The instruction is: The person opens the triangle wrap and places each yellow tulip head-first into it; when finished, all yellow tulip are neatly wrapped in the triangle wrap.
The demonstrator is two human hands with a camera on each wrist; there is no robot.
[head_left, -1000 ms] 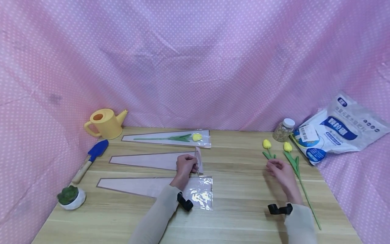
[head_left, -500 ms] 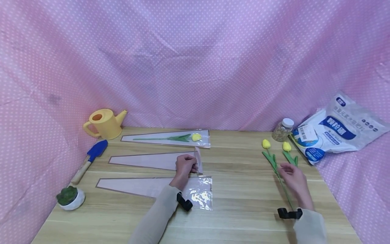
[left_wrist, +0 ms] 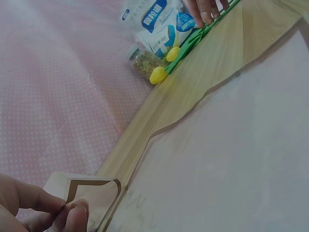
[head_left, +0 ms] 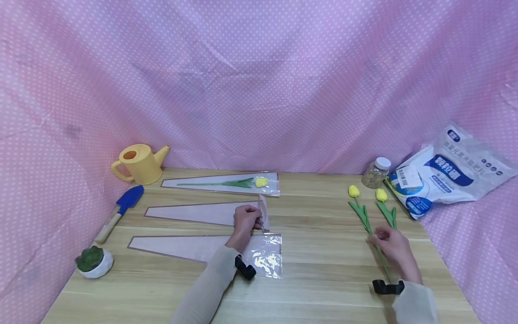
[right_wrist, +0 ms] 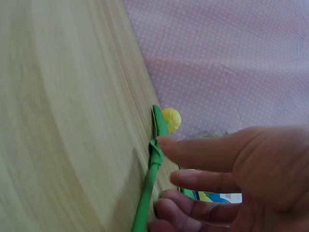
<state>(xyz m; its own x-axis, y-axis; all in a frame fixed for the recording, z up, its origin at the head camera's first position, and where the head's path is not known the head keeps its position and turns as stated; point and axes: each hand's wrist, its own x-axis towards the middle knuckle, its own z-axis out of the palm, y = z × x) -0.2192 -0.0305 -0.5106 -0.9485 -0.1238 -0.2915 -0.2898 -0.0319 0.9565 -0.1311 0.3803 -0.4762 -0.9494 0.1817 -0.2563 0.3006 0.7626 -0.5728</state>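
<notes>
My left hand (head_left: 247,218) pinches the folded-back mouth of the middle flower sleeve (head_left: 194,212), a tapered clear bag with a brown border. In the left wrist view, thumb and fingertips hold that sleeve edge (left_wrist: 94,182). My right hand (head_left: 391,245) is at the stem of the nearer yellow tulip (head_left: 360,213), just below its leaves. In the right wrist view the thumb touches or nearly touches the green stem (right_wrist: 147,193), with the other fingers loosely bent and apart from the thumb. A second yellow tulip (head_left: 381,195) lies to the right, its stem partly hidden by the hand.
A sleeve (head_left: 170,183) holding a tulip lies at the back; another sleeve (head_left: 174,246) lies in front. At left are a yellow watering can (head_left: 141,166), blue trowel (head_left: 129,198) and potted succulent (head_left: 95,262). A jar (head_left: 376,173) and white bag (head_left: 449,175) stand back right.
My right hand has moved right and toward me, from the leaves of the nearer tulip down to its stem. My left hand stays on the sleeve mouth.
</notes>
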